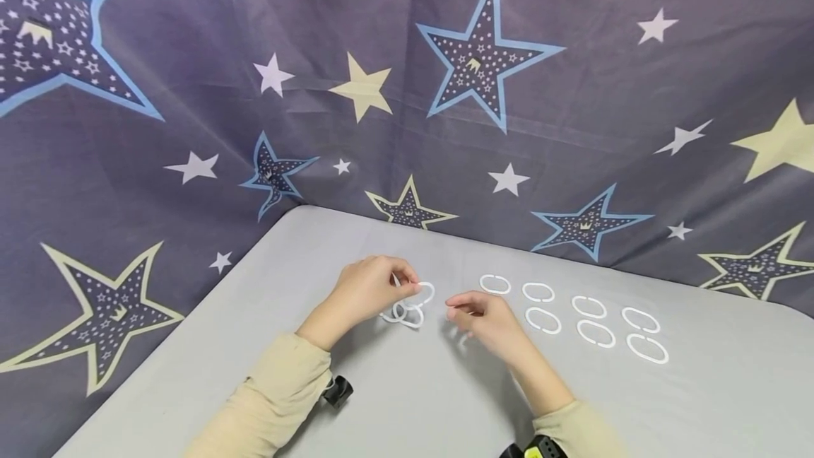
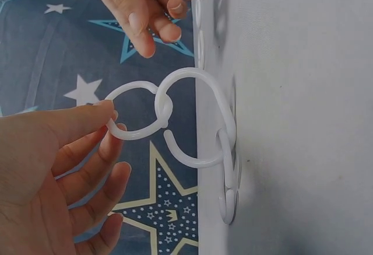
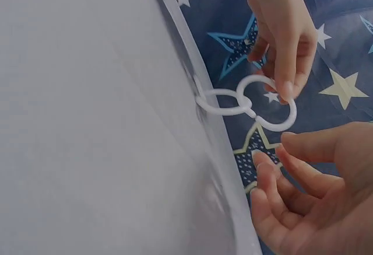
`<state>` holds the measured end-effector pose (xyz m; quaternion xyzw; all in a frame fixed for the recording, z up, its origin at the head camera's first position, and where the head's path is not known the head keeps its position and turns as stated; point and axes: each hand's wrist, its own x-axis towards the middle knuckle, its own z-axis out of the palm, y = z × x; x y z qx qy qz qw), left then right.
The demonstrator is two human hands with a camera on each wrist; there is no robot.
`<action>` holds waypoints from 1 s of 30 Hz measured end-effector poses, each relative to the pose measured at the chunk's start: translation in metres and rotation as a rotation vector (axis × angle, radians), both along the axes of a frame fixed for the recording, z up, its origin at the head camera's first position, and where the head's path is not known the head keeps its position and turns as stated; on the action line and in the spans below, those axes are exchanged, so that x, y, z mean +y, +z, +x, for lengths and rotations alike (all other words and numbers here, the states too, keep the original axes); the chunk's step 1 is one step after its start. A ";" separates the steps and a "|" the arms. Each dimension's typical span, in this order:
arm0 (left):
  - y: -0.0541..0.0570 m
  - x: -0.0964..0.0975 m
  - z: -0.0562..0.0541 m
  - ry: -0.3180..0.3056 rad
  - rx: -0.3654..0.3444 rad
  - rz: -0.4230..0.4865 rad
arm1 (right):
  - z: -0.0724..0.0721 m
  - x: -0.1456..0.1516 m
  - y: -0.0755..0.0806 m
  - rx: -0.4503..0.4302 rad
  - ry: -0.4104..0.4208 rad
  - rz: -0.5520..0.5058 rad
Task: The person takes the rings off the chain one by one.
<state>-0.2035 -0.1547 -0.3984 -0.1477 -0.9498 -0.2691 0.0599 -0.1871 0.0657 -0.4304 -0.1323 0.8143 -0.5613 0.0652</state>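
Observation:
My left hand (image 1: 372, 287) pinches a white open plastic chain link (image 2: 135, 135) between thumb and forefinger, its other fingers loosely bent. Hooked through that link is a second white link (image 2: 189, 72) with a visible gap. More joined links (image 2: 227, 164) trail from it down to the grey table. Just right of the chain, my right hand (image 1: 490, 322) hovers with fingers relaxed and slightly bent. In the right wrist view its fingertips (image 3: 287, 138) are close below the held link (image 3: 274, 127) but apart from it, and nothing is in them.
Several loose oval white links (image 1: 545, 333) lie in two rows on the grey table (image 1: 407, 401), to the right of my right hand. Behind and left of the table hangs a dark cloth (image 1: 445, 161) printed with stars. A black wrist device (image 1: 338, 392) sits by the left sleeve.

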 end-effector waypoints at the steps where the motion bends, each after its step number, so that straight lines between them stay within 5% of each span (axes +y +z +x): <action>1: 0.000 0.000 0.000 -0.002 -0.001 -0.001 | 0.000 -0.001 -0.001 -0.020 0.003 -0.026; 9: -0.001 0.001 -0.003 0.001 0.001 -0.014 | 0.005 -0.013 -0.008 -0.161 -0.037 -0.166; 30: 0.001 -0.003 -0.003 0.028 -0.003 0.013 | 0.002 -0.036 -0.011 -0.128 -0.042 -0.150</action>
